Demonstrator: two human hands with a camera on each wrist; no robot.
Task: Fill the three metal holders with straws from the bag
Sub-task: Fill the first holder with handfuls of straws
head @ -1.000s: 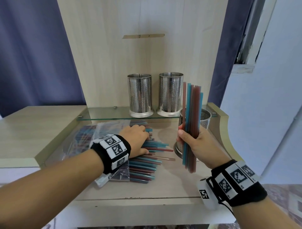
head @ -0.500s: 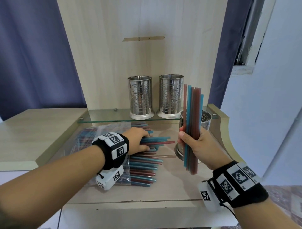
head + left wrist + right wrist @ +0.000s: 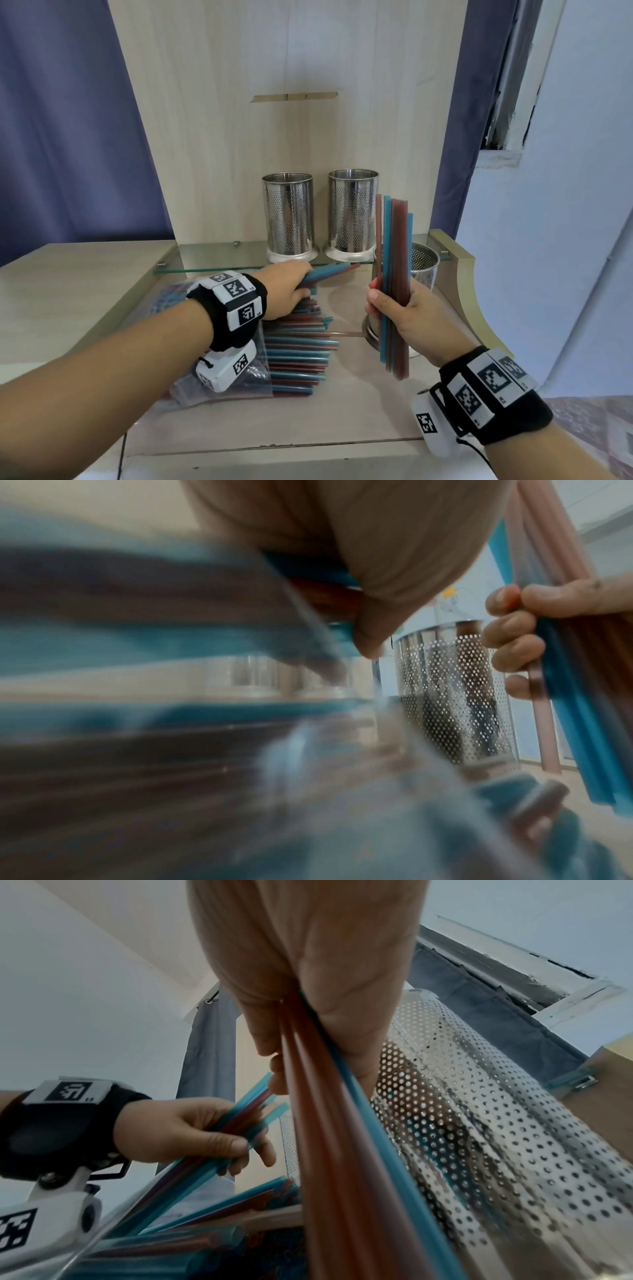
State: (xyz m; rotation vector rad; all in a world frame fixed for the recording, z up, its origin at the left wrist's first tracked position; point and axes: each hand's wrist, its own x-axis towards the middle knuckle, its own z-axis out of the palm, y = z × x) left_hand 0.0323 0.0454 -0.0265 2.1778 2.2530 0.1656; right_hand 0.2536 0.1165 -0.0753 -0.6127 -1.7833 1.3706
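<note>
My right hand (image 3: 399,310) grips an upright bundle of red and blue straws (image 3: 394,260) (image 3: 342,1150) just in front of the third metal holder (image 3: 423,265), which stands on the lower surface. My left hand (image 3: 286,291) (image 3: 192,1131) grips a few blue and red straws (image 3: 329,272) lifted off the pile, pointing right. The clear plastic bag (image 3: 219,387) lies on the surface with a fan of straws (image 3: 298,353) spilling from its mouth. Two more perforated metal holders (image 3: 289,217) (image 3: 352,214) stand on the glass shelf (image 3: 219,253); no straw shows above their rims.
A wooden back panel (image 3: 287,102) rises behind the shelf. A raised curved wooden side (image 3: 469,291) borders the surface on the right. Purple curtains (image 3: 68,120) hang left and right; a white wall is at far right.
My left hand has closed on a few straws and lifted them up and rightward off the pile. The right hand keeps its bundle upright in about the same place.
</note>
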